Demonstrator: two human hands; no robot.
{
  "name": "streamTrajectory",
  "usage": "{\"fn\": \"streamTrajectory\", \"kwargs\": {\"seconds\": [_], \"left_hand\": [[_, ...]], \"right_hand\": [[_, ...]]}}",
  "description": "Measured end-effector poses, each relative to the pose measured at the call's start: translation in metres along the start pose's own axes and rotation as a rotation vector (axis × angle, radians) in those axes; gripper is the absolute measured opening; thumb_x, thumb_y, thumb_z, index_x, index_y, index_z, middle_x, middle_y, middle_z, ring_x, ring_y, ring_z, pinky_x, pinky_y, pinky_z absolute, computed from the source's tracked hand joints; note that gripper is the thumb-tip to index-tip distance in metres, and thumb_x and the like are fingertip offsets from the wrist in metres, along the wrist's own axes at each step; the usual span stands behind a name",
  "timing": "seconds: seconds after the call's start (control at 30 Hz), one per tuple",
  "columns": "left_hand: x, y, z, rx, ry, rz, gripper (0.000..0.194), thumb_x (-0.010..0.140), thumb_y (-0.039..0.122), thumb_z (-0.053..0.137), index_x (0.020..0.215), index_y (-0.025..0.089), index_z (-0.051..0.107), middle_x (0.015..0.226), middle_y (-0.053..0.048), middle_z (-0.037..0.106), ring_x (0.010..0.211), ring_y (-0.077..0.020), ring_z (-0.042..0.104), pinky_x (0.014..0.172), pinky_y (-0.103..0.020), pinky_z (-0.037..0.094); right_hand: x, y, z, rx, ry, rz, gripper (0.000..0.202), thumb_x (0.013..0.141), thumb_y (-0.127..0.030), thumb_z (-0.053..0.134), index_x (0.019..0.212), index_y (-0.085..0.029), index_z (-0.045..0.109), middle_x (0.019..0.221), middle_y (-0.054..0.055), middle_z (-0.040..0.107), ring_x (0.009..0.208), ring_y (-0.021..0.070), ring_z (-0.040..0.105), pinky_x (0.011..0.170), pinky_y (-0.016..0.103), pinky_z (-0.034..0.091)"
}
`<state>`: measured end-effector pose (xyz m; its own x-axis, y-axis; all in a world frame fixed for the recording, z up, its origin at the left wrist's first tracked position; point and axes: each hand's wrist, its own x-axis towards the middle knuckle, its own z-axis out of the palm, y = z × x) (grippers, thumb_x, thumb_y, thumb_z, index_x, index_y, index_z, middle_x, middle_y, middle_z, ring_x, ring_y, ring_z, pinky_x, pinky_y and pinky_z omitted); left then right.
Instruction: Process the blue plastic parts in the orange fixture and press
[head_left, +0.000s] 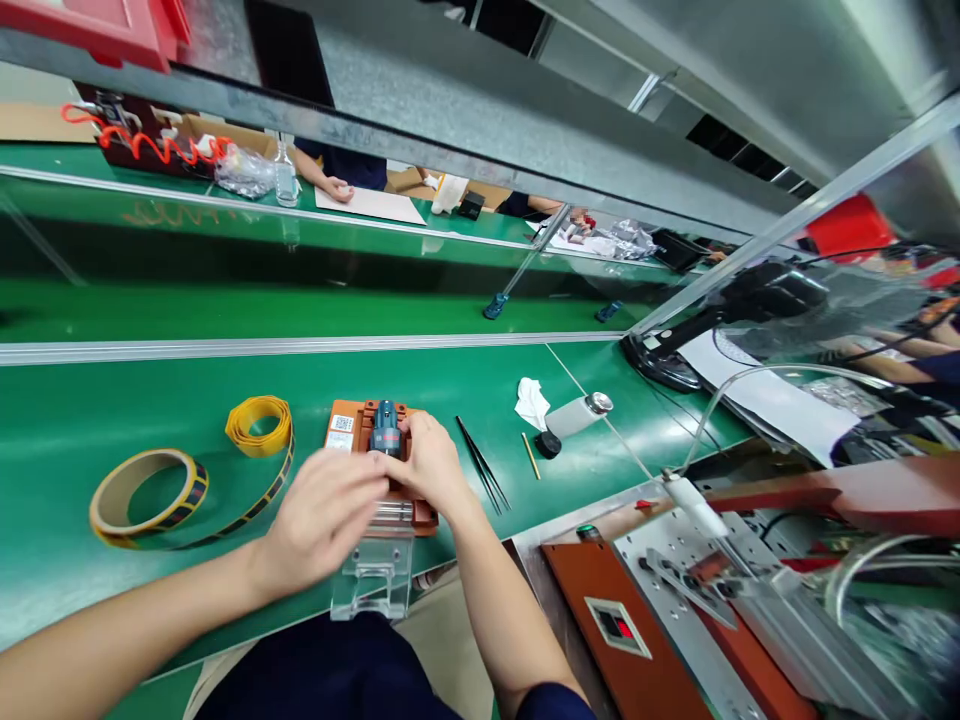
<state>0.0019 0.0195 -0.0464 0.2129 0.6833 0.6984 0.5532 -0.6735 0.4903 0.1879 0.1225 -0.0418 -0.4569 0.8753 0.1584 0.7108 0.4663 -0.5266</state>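
A small blue and dark power-tool body (386, 432) lies in an orange fixture (340, 420) with white printed labels. My right hand (433, 462) is closed around the tool's right side, its thumb across the near end. Just left of it, my left hand (322, 515) hovers over the fixture's near left part, slightly blurred. Its fingers are stretched out, and I see nothing held in them. Below the hands, a clear plastic flap (373, 575) extends past the bench edge. Black tweezers (482, 465) rest to the right of my right hand.
Left on the green bench are a roll of stickers (150, 495) and a yellow coil (259, 425). Right stand a white bottle (577, 413), a black cap (548, 444), a tissue (532, 403) and a yellow stick (531, 456). A metal-and-orange machine (600, 620) occupies the right. Co-workers sit across the conveyor.
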Motion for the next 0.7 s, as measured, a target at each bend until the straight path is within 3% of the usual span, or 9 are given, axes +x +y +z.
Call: {"fn": "streamTrajectory", "kwargs": {"seconds": [0.07, 0.1, 0.17, 0.23, 0.33, 0.43, 0.57, 0.7], "left_hand": [[0.031, -0.011, 0.000, -0.058, 0.125, -0.311, 0.041, 0.094, 0.024, 0.065, 0.134, 0.030, 0.064, 0.140, -0.009, 0.064, 0.132, -0.0281, 0.057, 0.112, -0.052, 0.046], [0.045, -0.016, 0.001, -0.181, 0.133, -0.459, 0.042, 0.094, 0.032, 0.066, 0.135, 0.029, 0.064, 0.141, -0.010, 0.063, 0.131, -0.0292, 0.058, 0.109, -0.051, 0.048], [0.069, -0.023, 0.003, -0.549, 0.065, -0.694, 0.047, 0.091, 0.045, 0.069, 0.133, 0.023, 0.065, 0.133, -0.014, 0.068, 0.120, -0.0293, 0.065, 0.099, -0.045, 0.055], [0.084, -0.022, 0.006, -0.875, 0.023, -0.809, 0.045, 0.086, 0.047, 0.075, 0.121, 0.019, 0.071, 0.120, -0.014, 0.074, 0.106, -0.0254, 0.070, 0.089, -0.036, 0.059], [0.093, -0.011, 0.012, -1.017, 0.113, -0.799, 0.035, 0.082, 0.041, 0.082, 0.108, 0.019, 0.075, 0.116, -0.011, 0.075, 0.099, -0.0194, 0.070, 0.085, -0.027, 0.057], [0.093, 0.000, 0.017, -0.995, 0.140, -0.746, 0.032, 0.080, 0.037, 0.083, 0.106, 0.019, 0.078, 0.116, -0.010, 0.076, 0.099, -0.0193, 0.070, 0.086, -0.026, 0.056], [0.093, 0.005, 0.021, -1.025, 0.126, -0.744, 0.033, 0.080, 0.036, 0.084, 0.107, 0.019, 0.079, 0.113, -0.011, 0.077, 0.097, -0.0201, 0.071, 0.086, -0.027, 0.057], [0.094, 0.001, 0.019, -1.074, 0.129, -0.772, 0.034, 0.077, 0.037, 0.086, 0.105, 0.018, 0.079, 0.111, -0.011, 0.077, 0.097, -0.0216, 0.072, 0.085, -0.029, 0.057]], "right_hand": [[-0.008, -0.011, -0.011, 0.080, 0.055, -0.078, 0.046, 0.079, -0.044, 0.081, 0.110, -0.021, 0.058, 0.109, 0.011, 0.069, 0.101, 0.0299, 0.065, 0.090, 0.045, 0.051], [-0.013, -0.016, -0.018, 0.120, 0.081, -0.127, 0.047, 0.079, -0.041, 0.081, 0.115, -0.021, 0.057, 0.113, 0.011, 0.069, 0.105, 0.0303, 0.065, 0.093, 0.045, 0.051], [-0.024, -0.024, -0.031, 0.207, 0.134, -0.185, 0.049, 0.080, -0.039, 0.081, 0.120, -0.023, 0.058, 0.119, 0.012, 0.069, 0.111, 0.0309, 0.064, 0.098, 0.047, 0.050], [-0.032, -0.028, -0.041, 0.326, 0.177, -0.149, 0.049, 0.080, -0.042, 0.081, 0.120, -0.024, 0.059, 0.120, 0.012, 0.068, 0.112, 0.0301, 0.064, 0.098, 0.045, 0.050], [-0.038, -0.028, -0.045, 0.583, 0.117, 0.018, 0.041, 0.084, -0.047, 0.075, 0.114, -0.024, 0.060, 0.103, 0.006, 0.070, 0.089, 0.0230, 0.067, 0.080, 0.036, 0.054], [-0.038, -0.026, -0.036, 0.884, 0.042, 0.148, 0.032, 0.088, -0.052, 0.067, 0.099, -0.023, 0.058, 0.076, -0.003, 0.062, 0.060, 0.0137, 0.056, 0.057, 0.026, 0.046], [-0.034, -0.030, -0.019, 1.211, 0.089, 0.255, 0.037, 0.081, -0.054, 0.072, 0.092, -0.023, 0.055, 0.069, -0.006, 0.049, 0.052, 0.0080, 0.040, 0.044, 0.019, 0.030], [-0.032, -0.038, -0.013, 1.336, 0.128, 0.343, 0.039, 0.085, -0.059, 0.066, 0.089, -0.023, 0.052, 0.068, -0.007, 0.043, 0.049, 0.0060, 0.028, 0.041, 0.018, 0.015]]}}
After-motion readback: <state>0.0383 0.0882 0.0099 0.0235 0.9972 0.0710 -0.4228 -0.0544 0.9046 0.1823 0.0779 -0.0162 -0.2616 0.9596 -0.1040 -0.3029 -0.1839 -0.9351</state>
